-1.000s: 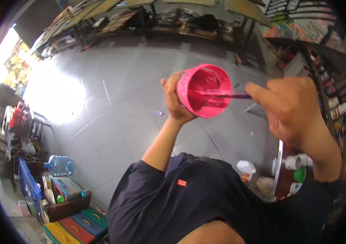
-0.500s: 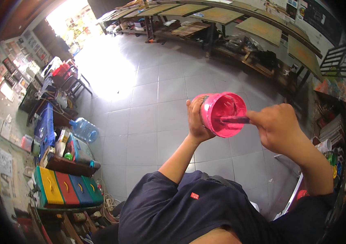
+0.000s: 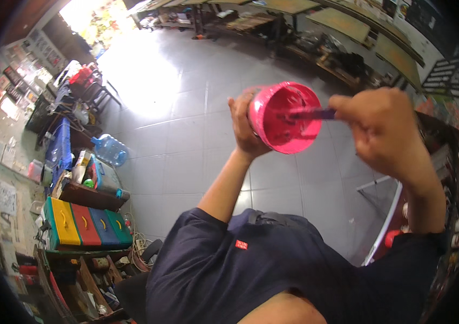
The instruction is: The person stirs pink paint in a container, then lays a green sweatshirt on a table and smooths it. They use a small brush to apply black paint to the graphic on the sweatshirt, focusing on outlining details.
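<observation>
At two o'clock from centre, the pink tub (image 3: 260, 110) leans open toward three, the left hand's (image 3: 245, 125) fingers wrapped round its nine-o'clock side. The right hand's (image 3: 385, 128) fingers pinch a dark stick (image 3: 315, 114) reaching inside. Further tilting or a hard scrape could spill contents onto the floor (image 3: 170, 175). The tub's base is hidden; the blurred stick may be a brush.

Pink-coated tub (image 3: 262, 114), tilted; dark stick (image 3: 320, 114) in mouth.

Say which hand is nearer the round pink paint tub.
Left: left hand grips the tub from outside; right hand, holding a slim dark stick, is right of its rim.
</observation>
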A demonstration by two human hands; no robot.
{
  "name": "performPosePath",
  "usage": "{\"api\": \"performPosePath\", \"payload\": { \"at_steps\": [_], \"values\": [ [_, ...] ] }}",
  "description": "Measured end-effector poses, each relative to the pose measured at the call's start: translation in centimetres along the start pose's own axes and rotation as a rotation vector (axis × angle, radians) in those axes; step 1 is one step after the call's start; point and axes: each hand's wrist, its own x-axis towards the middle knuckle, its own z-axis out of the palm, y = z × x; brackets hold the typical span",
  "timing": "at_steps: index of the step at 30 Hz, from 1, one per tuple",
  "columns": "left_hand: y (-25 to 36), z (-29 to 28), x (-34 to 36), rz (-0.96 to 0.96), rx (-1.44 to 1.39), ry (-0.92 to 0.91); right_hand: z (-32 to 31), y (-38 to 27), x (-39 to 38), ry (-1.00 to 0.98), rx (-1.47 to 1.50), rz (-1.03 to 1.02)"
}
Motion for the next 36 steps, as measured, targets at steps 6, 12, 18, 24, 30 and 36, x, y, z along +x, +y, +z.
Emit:
{"api": "performPosePath", "payload": {
  "at_steps": [6, 12, 18, 24, 30, 36],
  "values": [
    [5.4, 3.5, 0.7, -0.209, -0.346, 0.144, -2.0, -1.1, -4.8, 0.036, -0.015, 0.047],
    [8.5, 5.6, 3.1, 0.088, -0.177, 0.045, -6.3, -1.2, -9.0, 0.089, -0.348, 0.139],
    [10.6, 7.8, 3.8, 0.215, -0.265, -0.07, -5.3, -2.7, -13.7, -0.155, -0.337, 0.369],
    [12.0, 10.9, 3.7, 0.337, -0.314, -0.039, -3.7, -1.7, -18.9, 0.115, 0.436, 0.826],
    [13.4, 14.4, 3.9, 0.455, -0.401, -0.033, -1.3, -3.1, -23.9, 0.257, 1.153, 1.345],
    [15.3, 17.6, 2.7, 0.466, -0.495, -0.079, 4.7, -6.2, -27.5, 0.712, 1.881, 1.388]
  ]
}}
